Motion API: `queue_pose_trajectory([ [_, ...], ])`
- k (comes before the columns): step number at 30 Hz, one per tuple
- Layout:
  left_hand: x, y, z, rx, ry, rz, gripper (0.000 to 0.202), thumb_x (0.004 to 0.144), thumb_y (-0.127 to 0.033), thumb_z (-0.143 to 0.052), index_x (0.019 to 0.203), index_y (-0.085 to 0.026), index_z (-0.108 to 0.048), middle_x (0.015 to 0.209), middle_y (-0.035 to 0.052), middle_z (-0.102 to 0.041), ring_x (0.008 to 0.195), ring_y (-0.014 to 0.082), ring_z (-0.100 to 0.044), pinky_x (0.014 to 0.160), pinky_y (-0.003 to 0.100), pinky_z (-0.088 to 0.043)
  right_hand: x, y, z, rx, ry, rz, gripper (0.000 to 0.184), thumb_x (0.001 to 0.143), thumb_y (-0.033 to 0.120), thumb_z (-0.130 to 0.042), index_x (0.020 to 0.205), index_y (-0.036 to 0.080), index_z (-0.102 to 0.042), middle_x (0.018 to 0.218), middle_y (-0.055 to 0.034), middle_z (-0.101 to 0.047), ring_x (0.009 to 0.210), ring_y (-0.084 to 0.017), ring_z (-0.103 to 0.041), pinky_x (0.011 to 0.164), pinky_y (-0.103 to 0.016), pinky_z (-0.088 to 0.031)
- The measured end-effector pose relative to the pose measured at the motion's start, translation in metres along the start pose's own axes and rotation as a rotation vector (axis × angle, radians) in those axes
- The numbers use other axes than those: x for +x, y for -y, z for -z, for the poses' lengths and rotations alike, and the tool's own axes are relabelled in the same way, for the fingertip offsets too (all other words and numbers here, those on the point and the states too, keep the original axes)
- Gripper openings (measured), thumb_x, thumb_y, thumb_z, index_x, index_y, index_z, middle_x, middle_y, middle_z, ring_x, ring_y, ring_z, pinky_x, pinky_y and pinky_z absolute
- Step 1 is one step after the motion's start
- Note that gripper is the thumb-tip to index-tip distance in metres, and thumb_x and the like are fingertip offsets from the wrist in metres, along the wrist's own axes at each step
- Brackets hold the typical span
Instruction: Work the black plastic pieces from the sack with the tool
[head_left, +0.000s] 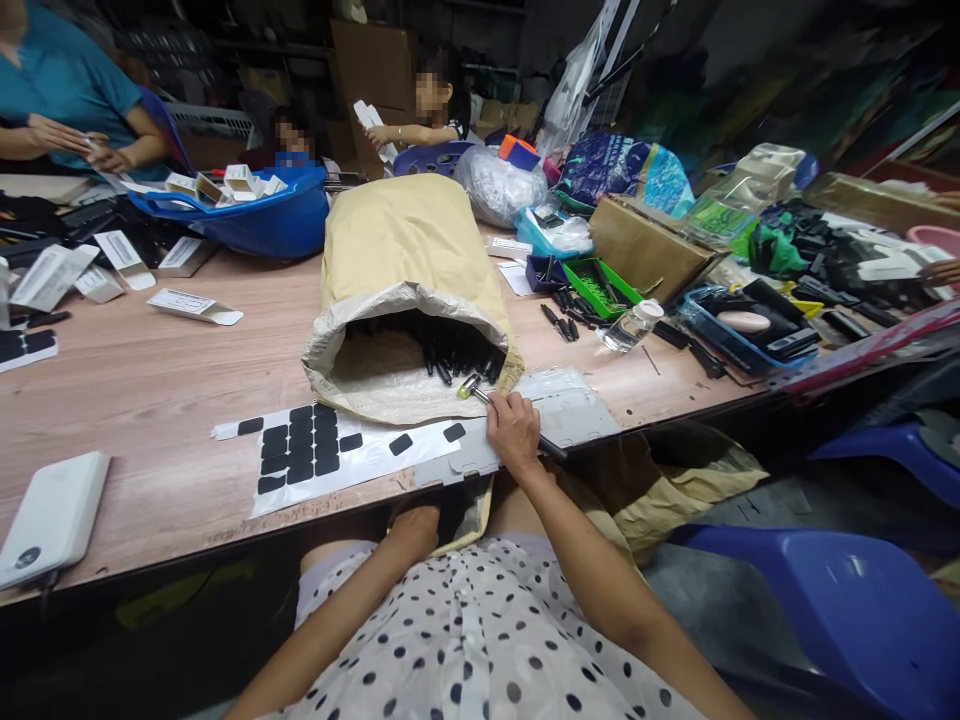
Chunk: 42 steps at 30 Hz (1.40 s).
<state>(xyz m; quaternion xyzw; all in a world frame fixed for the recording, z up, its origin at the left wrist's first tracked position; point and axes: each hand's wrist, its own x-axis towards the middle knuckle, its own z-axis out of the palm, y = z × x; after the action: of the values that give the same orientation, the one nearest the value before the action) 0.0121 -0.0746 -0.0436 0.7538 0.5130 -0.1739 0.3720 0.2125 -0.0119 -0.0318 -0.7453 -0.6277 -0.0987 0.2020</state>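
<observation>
My right hand (514, 432) is closed around a small hammer (553, 449) at the table's front edge. The hammer's yellowish head points at the mouth of a beige sack (405, 235), and its black grip sticks out below my hand. Inside the sack's opening lie many black pen-like pieces (442, 365). Under my right hand is a grey flat board (566, 405). My left hand (416, 530) is below the table edge, beside another sack opening on my lap; its fingers are hidden. A white sheet of black rounded stickers (301, 445) lies left of the board.
A white power bank (56, 520) lies at the left, with small white boxes (195, 305) and a blue basin (255, 215) behind. On the right are a green tray (600, 285), a clear bottle (632, 325) and a blue basket (750, 330). Other people sit across the table.
</observation>
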Motion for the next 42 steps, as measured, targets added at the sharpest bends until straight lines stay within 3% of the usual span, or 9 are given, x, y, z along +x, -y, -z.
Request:
queue_pose_trajectory([
  [6,-0.015,-0.01,0.013,-0.075,-0.022,-0.144,0.02,0.083,-0.024,-0.057,0.092,-0.021,-0.075,0.101,0.0127,-0.078,0.099,0.0294,-0.073,0.084,0.036,-0.054,-0.001,0.0,0.0,0.0,0.015,0.0,0.024,0.094,0.024,-0.051,0.11,0.023,-0.07,0.094,-0.0092,-0.058,0.09,-0.024,-0.045,0.073,-0.033,-0.03],
  [10,-0.007,-0.024,0.06,-0.406,-0.054,-0.341,0.022,0.086,-0.033,-0.053,0.087,-0.023,-0.073,0.073,0.0009,-0.073,0.065,0.0192,-0.068,0.064,0.029,-0.052,-0.002,0.002,0.0,-0.008,0.021,0.003,0.025,0.095,0.024,-0.05,0.11,0.022,-0.069,0.094,-0.0095,-0.058,0.09,-0.025,-0.045,0.073,-0.033,-0.031],
  [16,0.067,-0.026,0.156,-0.566,-0.925,-0.054,0.02,0.083,-0.024,-0.053,0.091,-0.021,-0.072,0.082,0.0028,-0.074,0.083,0.021,-0.068,0.078,0.031,-0.053,-0.001,0.004,0.002,-0.011,0.03,0.002,0.025,0.095,0.023,-0.051,0.111,0.022,-0.069,0.095,-0.0092,-0.059,0.09,-0.024,-0.045,0.074,-0.033,-0.031],
  [20,0.106,-0.023,0.182,-0.468,-0.969,0.127,0.02,0.077,-0.02,-0.06,0.092,-0.018,-0.072,0.092,0.0127,-0.074,0.097,0.0306,-0.069,0.086,0.039,-0.053,0.0,0.005,0.002,-0.013,0.038,0.001,0.024,0.094,0.024,-0.052,0.111,0.023,-0.069,0.095,-0.0087,-0.059,0.09,-0.024,-0.046,0.074,-0.033,-0.031],
  [26,0.105,-0.012,0.178,-0.358,-0.921,0.209,0.018,0.069,-0.015,-0.066,0.086,-0.019,-0.073,0.092,0.0144,-0.073,0.093,0.0352,-0.069,0.078,0.042,-0.052,0.0,0.007,0.004,-0.009,0.038,-0.001,0.024,0.094,0.024,-0.052,0.111,0.024,-0.069,0.094,-0.0083,-0.059,0.089,-0.024,-0.046,0.074,-0.033,-0.031],
  [30,0.075,0.007,0.156,-0.348,-0.982,-0.017,0.023,0.072,-0.021,-0.066,0.094,-0.023,-0.075,0.091,0.0058,-0.072,0.086,0.0248,-0.066,0.077,0.034,-0.052,0.0,0.007,0.005,-0.02,0.036,-0.01,0.023,0.094,0.024,-0.053,0.11,0.023,-0.07,0.094,-0.008,-0.06,0.088,-0.023,-0.045,0.073,-0.033,-0.03],
  [34,0.046,0.019,0.118,-0.293,-0.868,-0.324,0.027,0.075,-0.022,-0.066,0.1,-0.025,-0.075,0.089,0.0016,-0.07,0.084,0.0208,-0.061,0.079,0.033,-0.051,-0.001,0.007,0.003,-0.042,0.025,-0.005,0.022,0.094,0.024,-0.053,0.11,0.022,-0.069,0.095,-0.0084,-0.059,0.089,-0.024,-0.045,0.073,-0.033,-0.029],
  [38,0.042,0.022,0.093,-0.234,-0.813,-0.389,0.025,0.08,-0.022,-0.065,0.103,-0.026,-0.075,0.09,0.0027,-0.069,0.09,0.0226,-0.059,0.084,0.036,-0.049,-0.002,0.006,0.001,-0.049,0.023,-0.006,0.022,0.094,0.025,-0.053,0.109,0.022,-0.069,0.095,-0.0088,-0.058,0.089,-0.024,-0.044,0.074,-0.034,-0.029],
  [42,0.047,0.023,0.089,-0.205,-0.816,-0.42,0.023,0.083,-0.027,-0.067,0.104,-0.026,-0.077,0.091,0.0033,-0.068,0.09,0.0228,-0.057,0.085,0.038,-0.047,0.0,0.003,0.001,-0.019,0.021,-0.008,0.023,0.095,0.025,-0.052,0.11,0.023,-0.069,0.095,-0.0091,-0.059,0.089,-0.024,-0.045,0.074,-0.034,-0.03],
])
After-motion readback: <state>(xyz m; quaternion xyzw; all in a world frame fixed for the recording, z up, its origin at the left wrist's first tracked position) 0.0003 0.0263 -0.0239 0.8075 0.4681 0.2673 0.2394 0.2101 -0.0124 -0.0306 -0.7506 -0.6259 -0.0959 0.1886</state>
